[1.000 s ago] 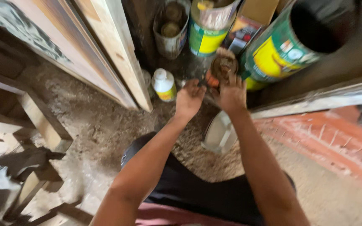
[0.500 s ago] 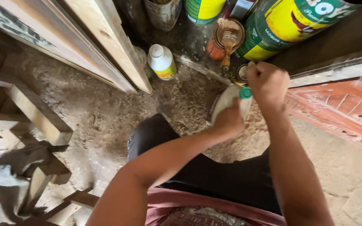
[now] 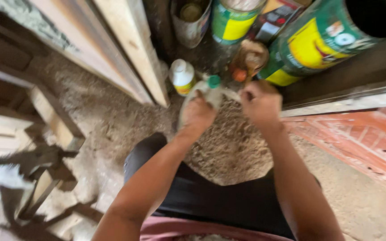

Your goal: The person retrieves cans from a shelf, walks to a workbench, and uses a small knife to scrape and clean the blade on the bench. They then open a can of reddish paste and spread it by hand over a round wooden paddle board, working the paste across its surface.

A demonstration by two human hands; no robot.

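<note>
My left hand grips the side of a whitish plastic jug with a green cap, held low over the sawdust floor. My right hand is closed just to the right of the jug, fingers curled near its handle; whether it grips the handle is hidden by blur. A small white bottle with a yellow label stands just left of the jug. An amber-brown jar sits behind my right hand.
Large green and yellow paint cans and a smaller can crowd the back. Leaning wooden planks rise at left. A wooden frame and dark cloth lie at left. Red brick paving is at right.
Both hands came away from the brown jar at the back and went to the white jug. The jug has been lifted and shifted left, with my left hand now around it.
</note>
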